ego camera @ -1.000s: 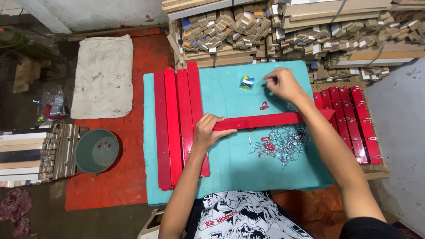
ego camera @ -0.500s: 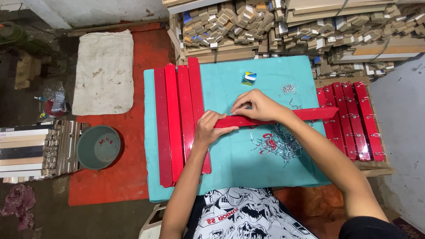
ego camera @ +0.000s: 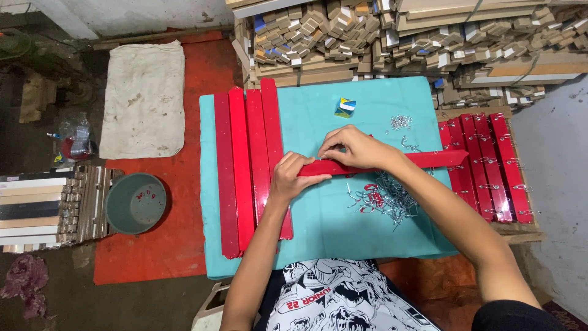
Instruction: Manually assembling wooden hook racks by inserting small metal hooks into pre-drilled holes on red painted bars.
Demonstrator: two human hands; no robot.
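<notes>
Centrally, the left hand (ego camera: pixel 293 176) presses a red strip (ego camera: pixel 392 162) crosswise on the bench (ego camera: pixel 318 227); right hand (ego camera: pixel 357 149) fingers pinch a small piece onto it. Far left, a grey bucket (ego camera: pixel 135 203) holds red scraps.

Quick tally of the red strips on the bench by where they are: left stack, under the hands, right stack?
Red strips lying at left: 4
Red strip laid crosswise, held by the left hand and right hand: 1
Red strips with metal hooks at right: 4, as far as can be told
Total: 9
</notes>
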